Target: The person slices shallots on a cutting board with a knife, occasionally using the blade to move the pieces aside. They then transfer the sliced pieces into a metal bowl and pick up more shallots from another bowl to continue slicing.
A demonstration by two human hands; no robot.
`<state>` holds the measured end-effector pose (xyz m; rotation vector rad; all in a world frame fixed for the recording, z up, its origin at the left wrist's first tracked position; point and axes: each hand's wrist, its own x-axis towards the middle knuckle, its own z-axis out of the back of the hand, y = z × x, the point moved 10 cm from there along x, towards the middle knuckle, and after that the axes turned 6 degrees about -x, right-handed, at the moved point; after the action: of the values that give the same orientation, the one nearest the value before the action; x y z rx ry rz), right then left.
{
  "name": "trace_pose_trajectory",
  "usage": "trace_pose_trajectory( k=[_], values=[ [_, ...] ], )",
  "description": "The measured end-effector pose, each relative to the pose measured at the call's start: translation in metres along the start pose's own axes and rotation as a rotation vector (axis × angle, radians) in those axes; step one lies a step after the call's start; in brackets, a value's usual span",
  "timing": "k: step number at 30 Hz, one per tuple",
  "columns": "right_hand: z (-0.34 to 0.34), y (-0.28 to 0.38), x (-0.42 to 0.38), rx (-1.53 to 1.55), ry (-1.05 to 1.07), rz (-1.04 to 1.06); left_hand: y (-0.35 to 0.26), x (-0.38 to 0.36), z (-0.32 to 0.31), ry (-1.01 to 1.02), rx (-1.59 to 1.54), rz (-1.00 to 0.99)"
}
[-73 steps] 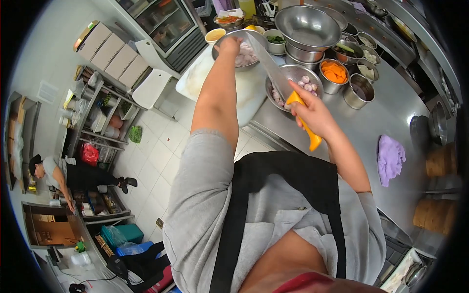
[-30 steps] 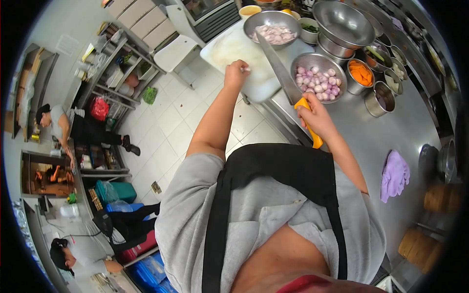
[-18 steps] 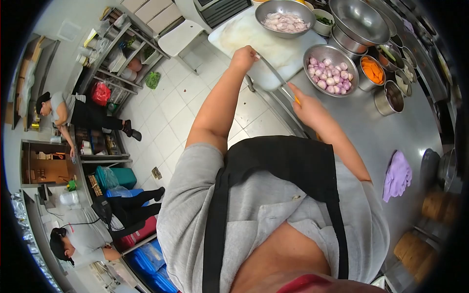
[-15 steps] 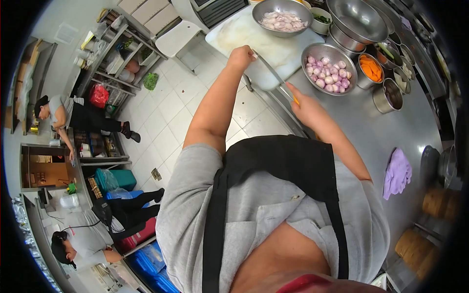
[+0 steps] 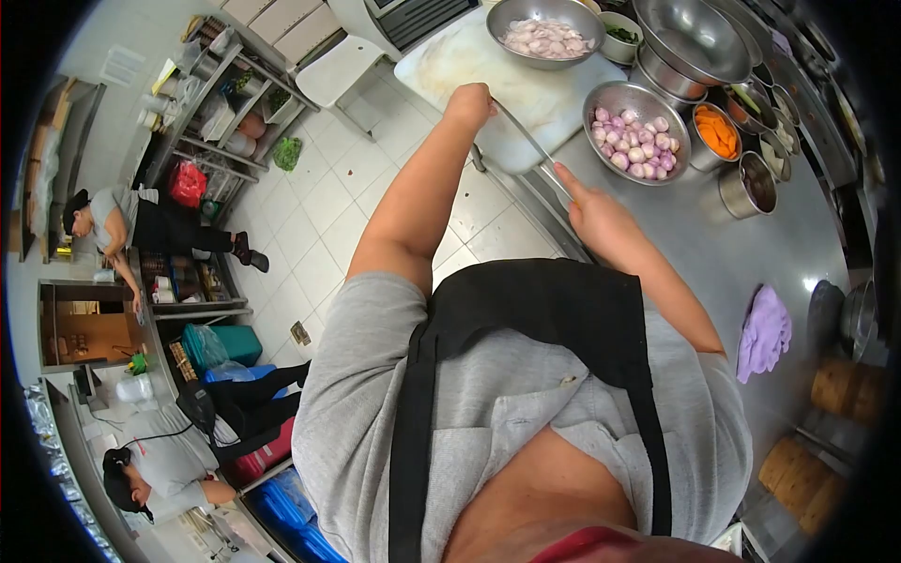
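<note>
My right hand (image 5: 601, 220) is wrapped round the handle of a kitchen knife (image 5: 527, 138), with the index finger stretched along it. The long blade points up and left, over the near edge of a white cutting board (image 5: 441, 66). Closed at the blade's tip end is my left hand (image 5: 472, 105); what it holds, if anything, is hidden by the fingers. A metal bowl (image 5: 589, 103) of peeled shallots (image 5: 633, 144) stands right of the board. On the board's far side, another metal bowl (image 5: 507, 54) holds sliced pale pieces (image 5: 547, 39).
Beyond the shallots are a pot of orange carrot pieces (image 5: 717, 133), a metal pot (image 5: 748, 184) and a large empty bowl (image 5: 694, 38). A purple glove (image 5: 764, 335) lies on the steel counter (image 5: 694, 253). Two people work at the left shelves.
My right hand has shifted slightly right and down with the knife. My left hand has turned a little, and the small pale bit seen at its fingertips no longer shows.
</note>
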<state>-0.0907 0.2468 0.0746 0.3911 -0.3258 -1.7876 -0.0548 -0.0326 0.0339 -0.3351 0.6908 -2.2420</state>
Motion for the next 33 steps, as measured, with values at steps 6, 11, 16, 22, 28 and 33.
trace_pose_trajectory(
  k=[6, 11, 16, 22, 28, 33],
  values=[
    [-0.013, -0.002, 0.037, 0.027, 0.026, -0.01, -0.007, 0.0, -0.001, -0.057, 0.084, -0.104],
    [0.003, 0.004, 0.011, 0.024, 0.056, 0.006, -0.01, -0.001, 0.003, -0.097, 0.153, -0.134],
    [-0.016, -0.005, 0.034, 0.016, 0.01, 0.016, 0.002, 0.004, -0.006, -0.081, 0.053, -0.108],
    [0.004, 0.005, 0.018, 0.019, 0.087, -0.025, -0.01, 0.0, 0.006, -0.109, 0.157, -0.14],
    [-0.013, -0.002, 0.04, -0.005, 0.024, -0.003, -0.006, -0.002, -0.001, -0.095, 0.126, -0.125],
    [0.001, 0.0, 0.02, 0.038, 0.068, -0.023, -0.005, 0.001, -0.001, -0.09, 0.148, -0.146]
  ],
)
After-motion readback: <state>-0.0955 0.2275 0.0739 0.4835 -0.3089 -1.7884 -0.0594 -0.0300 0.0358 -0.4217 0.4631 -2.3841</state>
